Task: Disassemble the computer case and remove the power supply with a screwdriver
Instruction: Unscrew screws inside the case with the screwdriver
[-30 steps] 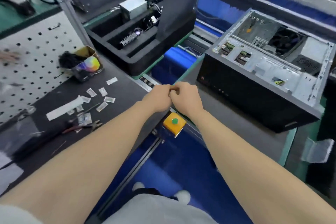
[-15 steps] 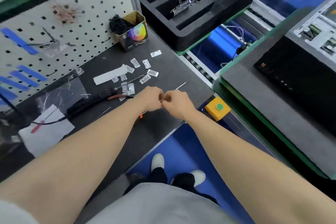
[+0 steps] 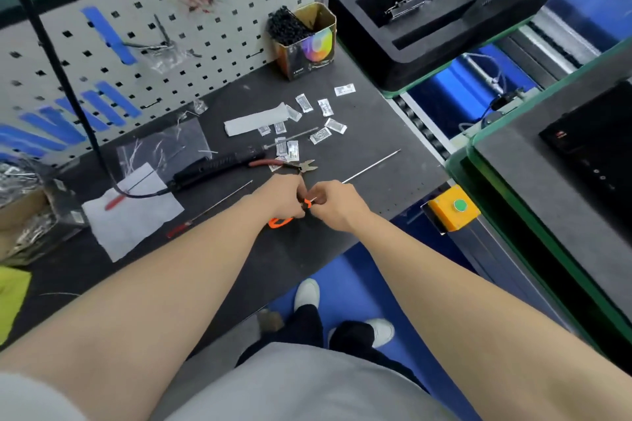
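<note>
Gripping | left hand [image 3: 286,195]; right hand [image 3: 334,204] | fingers [image 3: 319,196] clamped on one orange screwdriver [image 3: 306,203]

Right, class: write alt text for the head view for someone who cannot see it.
Left hand and right hand meet over a dark workbench, pinching an orange item. Side cutters and white packets lie beyond, before a pegboard; a black computer case sits right.

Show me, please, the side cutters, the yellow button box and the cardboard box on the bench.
side cutters [image 3: 303,166]: head view, on the metal head.
yellow button box [image 3: 444,215]: head view, on its yellow top.
cardboard box [image 3: 314,51]: head view, on its printed front wall.
</note>
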The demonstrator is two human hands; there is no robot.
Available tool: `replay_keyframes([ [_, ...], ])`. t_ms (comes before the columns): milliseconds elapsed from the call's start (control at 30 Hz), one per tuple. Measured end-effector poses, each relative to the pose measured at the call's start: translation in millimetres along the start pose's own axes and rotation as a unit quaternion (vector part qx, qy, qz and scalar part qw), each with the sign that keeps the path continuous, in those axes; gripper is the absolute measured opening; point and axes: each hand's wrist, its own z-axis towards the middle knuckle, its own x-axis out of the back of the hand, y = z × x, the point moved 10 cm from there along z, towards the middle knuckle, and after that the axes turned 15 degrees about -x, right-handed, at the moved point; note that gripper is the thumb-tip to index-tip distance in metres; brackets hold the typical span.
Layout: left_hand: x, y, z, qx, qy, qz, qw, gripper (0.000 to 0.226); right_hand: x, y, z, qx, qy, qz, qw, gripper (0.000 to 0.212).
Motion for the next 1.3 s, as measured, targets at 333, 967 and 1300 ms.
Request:
replay_keyframes([
  [333, -9, 0, 3, 0.002, 0.006, -0.001, 1.0, 0.025, -13, 7, -4, 0.016, 0.026, 0.001, 1.0, 0.048],
  [967, 112, 171, 41, -0.121, 0.19, -0.426, 0.876, 0.015, 172, 17, -100, 0.113, 0.352, 0.18, 0.912, 0.006],
  [1300, 113, 336, 57, -0.309, 0.123, -0.431, 0.839, 0.021, 296, 70, -195, 0.064, 0.508, 0.228, 0.828, 0.023],
])
